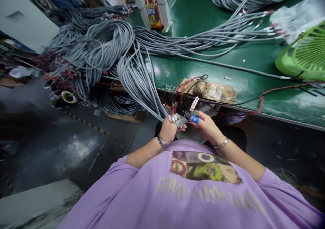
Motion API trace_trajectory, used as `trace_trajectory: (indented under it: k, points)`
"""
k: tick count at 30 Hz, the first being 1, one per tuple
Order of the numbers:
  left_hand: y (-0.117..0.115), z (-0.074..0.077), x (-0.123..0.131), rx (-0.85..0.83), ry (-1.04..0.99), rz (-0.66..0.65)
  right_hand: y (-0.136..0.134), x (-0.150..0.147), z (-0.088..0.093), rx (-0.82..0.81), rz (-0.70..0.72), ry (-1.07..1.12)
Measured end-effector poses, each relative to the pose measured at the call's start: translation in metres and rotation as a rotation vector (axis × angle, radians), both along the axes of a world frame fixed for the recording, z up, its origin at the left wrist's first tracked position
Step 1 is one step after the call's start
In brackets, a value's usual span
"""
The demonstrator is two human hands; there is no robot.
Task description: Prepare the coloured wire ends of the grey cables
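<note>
My left hand (168,130) is closed round the ends of a bundle of grey cables (149,98). Fanned, stripped coloured wires (170,108) stick up above that fist. Grey wrapping covers the left thumb. Close beside it, my right hand (210,129) pinches thin wires at the front of the bundle, with something blue on its thumb and a dark grey covering on its index finger. Where the fingertips meet, the wires are small and partly hidden. A pinkish tag-like strip (194,103) stands just behind the right fingers.
Heaped grey cables (101,49) cover the left of the green table (175,66); more run across its back. A taped wooden block (215,90) lies at the front edge. At the right are a green fan (304,53) and a plastic bag (299,15). White posts (162,8) stand behind.
</note>
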State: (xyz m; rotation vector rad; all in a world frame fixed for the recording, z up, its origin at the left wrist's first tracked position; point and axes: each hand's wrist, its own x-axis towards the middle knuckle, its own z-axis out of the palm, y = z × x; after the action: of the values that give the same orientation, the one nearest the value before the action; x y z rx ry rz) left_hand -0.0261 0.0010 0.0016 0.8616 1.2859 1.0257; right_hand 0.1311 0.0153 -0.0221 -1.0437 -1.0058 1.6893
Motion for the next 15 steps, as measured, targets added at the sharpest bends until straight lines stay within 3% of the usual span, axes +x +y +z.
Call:
trace_trajectory:
  k: [7,15]
  points:
    - [-0.002,-0.002,0.0,0.016,0.003,-0.087,0.0,-0.011,0.013,0.006,-0.027,0.029]
    - [-0.003,0.004,0.002,0.022,0.027,-0.057,-0.004,-0.015,0.004,-0.02,-0.174,-0.005]
